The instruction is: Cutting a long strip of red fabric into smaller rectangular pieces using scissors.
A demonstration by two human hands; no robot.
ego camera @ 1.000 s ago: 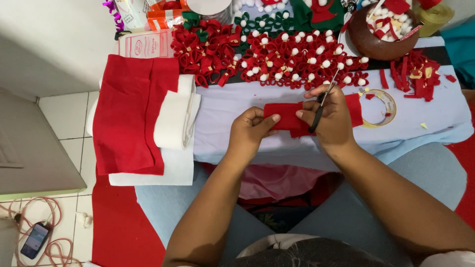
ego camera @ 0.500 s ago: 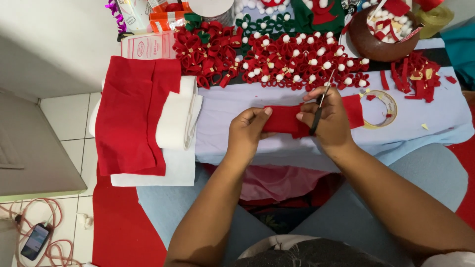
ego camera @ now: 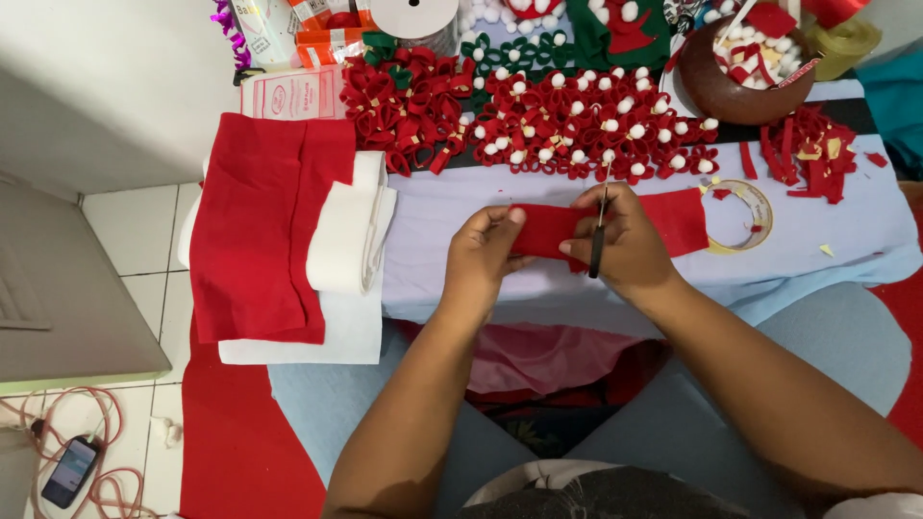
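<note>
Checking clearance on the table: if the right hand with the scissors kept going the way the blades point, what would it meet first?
Probably the red felt flowers with white pompoms, just beyond the scissors in the right hand; depth is unclear.

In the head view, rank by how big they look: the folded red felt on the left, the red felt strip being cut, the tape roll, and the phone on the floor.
Largest to smallest:
1. folded red felt
2. red felt strip
3. tape roll and phone look about alike; the phone lies farther down, so that order is unsure.

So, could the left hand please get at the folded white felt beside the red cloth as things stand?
Probably yes: the folded white felt lies uncovered just left of the left hand, with nothing between, though that hand now pinches the red felt strip.
</note>
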